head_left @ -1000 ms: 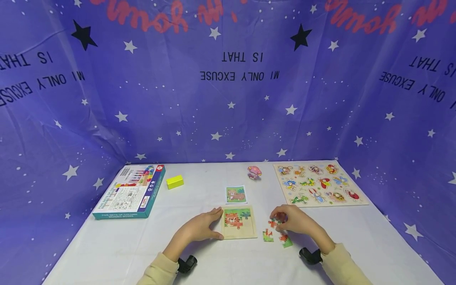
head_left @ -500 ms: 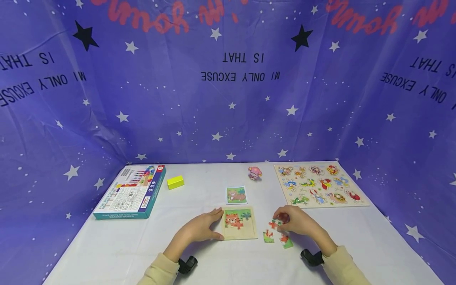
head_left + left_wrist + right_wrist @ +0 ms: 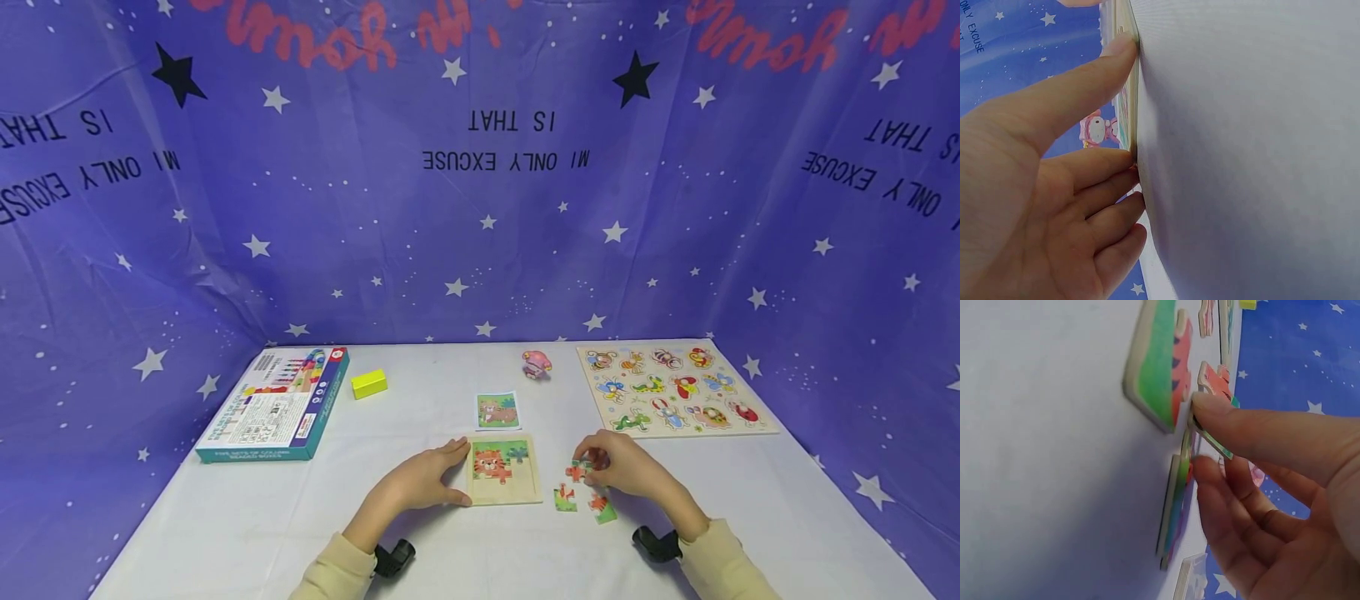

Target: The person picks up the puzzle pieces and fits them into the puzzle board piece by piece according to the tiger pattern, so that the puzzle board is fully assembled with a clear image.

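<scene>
A wooden puzzle tray (image 3: 506, 493) lies in front of the person, its picture of an orange tiger partly filled in. At its left edge rests my left hand (image 3: 423, 477), thumb by the near corner and fingers by the far one; in the left wrist view the fingertips touch the tray's side (image 3: 1134, 106). To the right of the tray, my right hand (image 3: 626, 464) pinches a red-and-green puzzle piece (image 3: 1215, 381) between thumb and fingers, low over the table. Loose puzzle pieces (image 3: 566, 498) (image 3: 1155, 372) lie below that hand, and others are partly hidden by it.
Behind the tray lies a picture card (image 3: 497, 411), with a pink toy figure (image 3: 536, 364) further back. An insect puzzle board (image 3: 675, 392) stands at the back right. On the left are a yellow block (image 3: 368, 383) and a flat box (image 3: 273, 404).
The right hand's fingers have shifted slightly around the pinched puzzle piece. The left hand and the tray have stayed in place.
</scene>
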`<state>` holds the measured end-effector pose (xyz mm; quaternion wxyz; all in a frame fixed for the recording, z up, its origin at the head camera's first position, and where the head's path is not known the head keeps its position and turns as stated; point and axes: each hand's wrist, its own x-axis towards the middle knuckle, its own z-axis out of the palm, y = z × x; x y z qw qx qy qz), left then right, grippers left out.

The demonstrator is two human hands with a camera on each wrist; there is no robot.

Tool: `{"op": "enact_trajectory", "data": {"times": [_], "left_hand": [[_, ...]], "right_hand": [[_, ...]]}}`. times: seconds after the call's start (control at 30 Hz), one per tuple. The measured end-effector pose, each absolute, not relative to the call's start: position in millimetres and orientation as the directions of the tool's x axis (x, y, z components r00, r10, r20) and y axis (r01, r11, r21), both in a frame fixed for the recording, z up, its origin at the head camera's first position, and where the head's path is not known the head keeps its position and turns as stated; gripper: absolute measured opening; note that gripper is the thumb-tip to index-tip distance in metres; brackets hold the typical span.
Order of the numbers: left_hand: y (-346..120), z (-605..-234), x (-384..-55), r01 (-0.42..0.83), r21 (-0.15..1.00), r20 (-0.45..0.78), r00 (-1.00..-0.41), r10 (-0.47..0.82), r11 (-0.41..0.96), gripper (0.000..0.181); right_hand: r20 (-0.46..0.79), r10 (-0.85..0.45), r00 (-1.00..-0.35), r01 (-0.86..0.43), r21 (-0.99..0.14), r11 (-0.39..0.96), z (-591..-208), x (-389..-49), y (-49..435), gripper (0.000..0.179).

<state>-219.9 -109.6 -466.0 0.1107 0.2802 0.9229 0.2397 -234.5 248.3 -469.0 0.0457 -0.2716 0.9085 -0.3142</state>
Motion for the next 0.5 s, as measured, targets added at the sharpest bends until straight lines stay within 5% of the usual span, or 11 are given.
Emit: {"op": "enact_trajectory", "data": {"times": [0.5], "left_hand": [[-108.5, -466.1, -219.8, 0.459, 0.503, -0.076, -0.820, 0.567, 0.732, 0.087]], "right_hand": [[0.162, -0.515, -0.842, -0.492, -0.623, 0.609, -469.2, -236.2, 245.0, 0.015]]}}
